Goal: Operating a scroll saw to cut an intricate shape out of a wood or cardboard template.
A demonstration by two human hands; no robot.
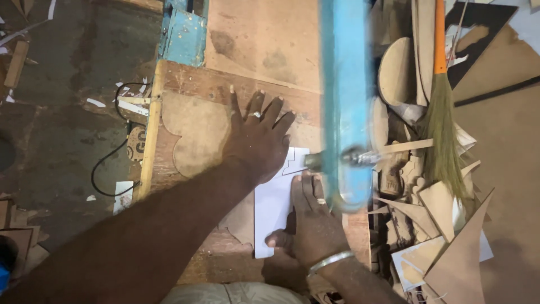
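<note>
Wooden worktable (pixel 185 79), worn and dusty, fills the middle of the view, with a dark floor (pixel 62 112) to its left. Blue-painted saw arm (pixel 344 84) runs down the frame over the table and ends in a clamp just above the work. Right of the table lies a heap of board offcuts (pixel 439 225), with an orange-handled broom (pixel 441 124) resting on it. On the table sits a thin brown board (pixel 197 132) with scalloped edges; a white paper pattern (pixel 273 208) lies on its near part, reaching up beside the clamp. Left hand (pixel 257 138), fingers spread wide and a ring on one, presses flat on the board. Right hand (pixel 309 222), flat with fingers together, wearing a ring and a metal bangle, rests on the paper's right edge, just below the clamp.
</note>
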